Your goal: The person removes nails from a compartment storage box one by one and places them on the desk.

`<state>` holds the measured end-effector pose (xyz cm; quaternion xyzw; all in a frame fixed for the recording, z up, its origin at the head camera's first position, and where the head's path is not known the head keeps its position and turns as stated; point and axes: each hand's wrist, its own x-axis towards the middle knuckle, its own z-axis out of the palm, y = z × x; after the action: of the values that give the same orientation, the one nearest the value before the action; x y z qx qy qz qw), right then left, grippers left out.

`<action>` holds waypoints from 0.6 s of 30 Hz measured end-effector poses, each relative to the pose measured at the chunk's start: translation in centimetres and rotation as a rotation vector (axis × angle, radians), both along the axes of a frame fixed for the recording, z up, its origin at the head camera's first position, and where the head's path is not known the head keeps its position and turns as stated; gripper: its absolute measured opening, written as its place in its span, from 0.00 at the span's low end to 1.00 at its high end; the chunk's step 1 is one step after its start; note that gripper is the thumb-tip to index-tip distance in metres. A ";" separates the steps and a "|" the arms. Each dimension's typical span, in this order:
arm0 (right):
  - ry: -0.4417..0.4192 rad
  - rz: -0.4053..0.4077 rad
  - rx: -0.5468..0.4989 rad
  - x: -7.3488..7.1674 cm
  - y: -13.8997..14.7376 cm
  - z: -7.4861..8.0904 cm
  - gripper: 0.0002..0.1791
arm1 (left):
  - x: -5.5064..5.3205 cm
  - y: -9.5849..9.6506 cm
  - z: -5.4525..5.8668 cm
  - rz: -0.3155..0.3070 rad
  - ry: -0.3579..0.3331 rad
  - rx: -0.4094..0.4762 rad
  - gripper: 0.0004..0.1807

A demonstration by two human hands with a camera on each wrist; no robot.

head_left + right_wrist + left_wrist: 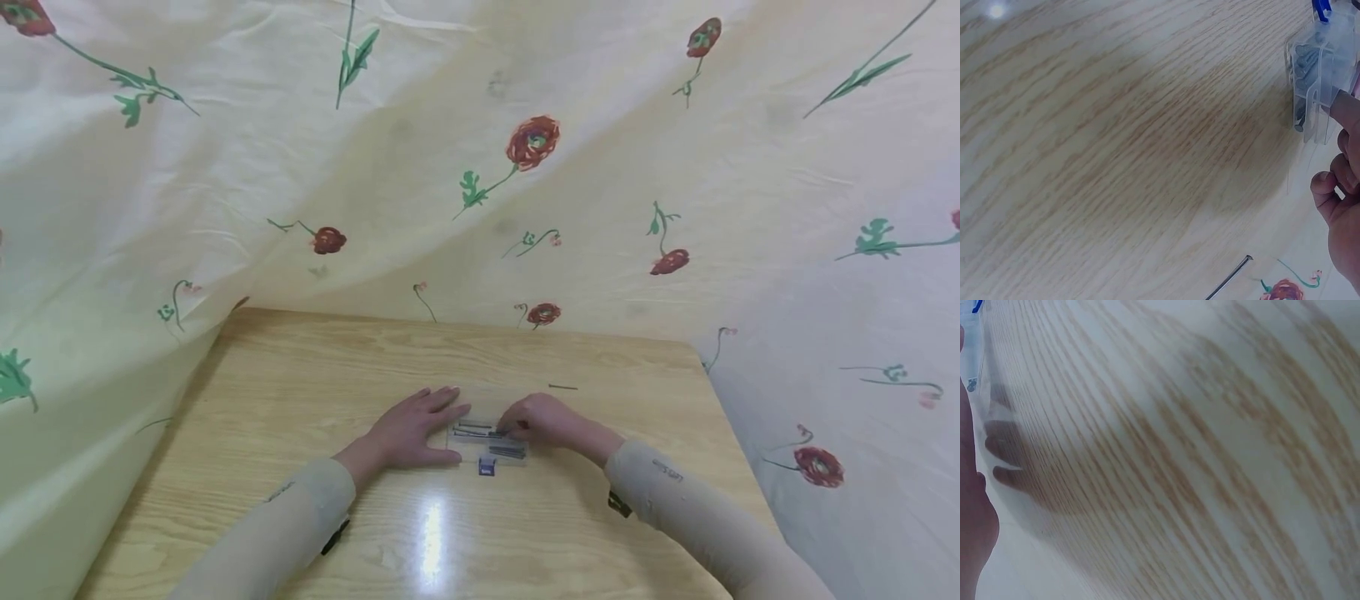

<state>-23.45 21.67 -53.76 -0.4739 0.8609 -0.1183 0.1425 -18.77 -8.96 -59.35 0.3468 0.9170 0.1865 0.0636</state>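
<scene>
A clear plastic box [468, 451] with several grey nails [507, 452] lies on the table, a blue clasp [487, 467] on its near side. My left hand [408, 431] is spread flat at the left end, thumb and forefinger either side of the box's corner. From the right, my right hand [546, 422] reaches in with bent fingers, fingertips among the nails. The right wrist view has a fingertip [1342, 107] inside the box wall, the other fingers curled; whether they pinch a nail is hidden. The left wrist view catches only the edge of the left hand [974, 519].
A single loose nail [562, 387] lies beyond the right hand on the wood-grain table [315, 367]. Behind and at both sides hangs a pale cloth [405, 167] printed with red flowers. Light glares off the tabletop near the front.
</scene>
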 end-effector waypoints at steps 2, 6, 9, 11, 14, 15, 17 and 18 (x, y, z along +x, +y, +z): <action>0.005 0.002 -0.003 0.0 -0.1 0.0 0.10 | 0.0 0.0 0.1 0.003 -0.005 0.001 0.50; 0.003 0.005 -0.022 -0.1 -0.4 0.0 0.08 | 0.0 0.0 0.2 0.007 -0.010 0.001 0.49; -0.009 0.000 -0.033 -0.1 -0.5 0.0 0.08 | 0.0 0.0 0.3 0.006 -0.005 0.002 0.50; -0.021 -0.007 -0.038 -0.1 -0.6 0.0 0.07 | 0.1 0.0 0.3 0.003 0.005 0.000 0.50; -0.037 -0.020 -0.049 0.0 -0.6 -0.1 0.06 | 0.1 0.0 0.2 0.003 0.019 -0.003 0.50; -0.042 -0.025 -0.054 0.0 -0.5 -0.2 0.06 | 0.1 0.0 0.2 0.002 0.022 -0.002 0.50; -0.052 -0.032 -0.066 0.0 -0.5 -0.3 0.06 | 0.1 0.0 0.2 0.002 0.021 0.000 0.50; -0.058 -0.035 -0.072 0.1 -0.4 -0.4 0.05 | 0.1 0.1 0.2 0.002 0.019 0.000 0.50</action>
<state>-23.39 21.25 -54.14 -0.4599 0.8598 -0.1654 0.1479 -18.63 -8.90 -59.10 0.3476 0.9180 0.1832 0.0548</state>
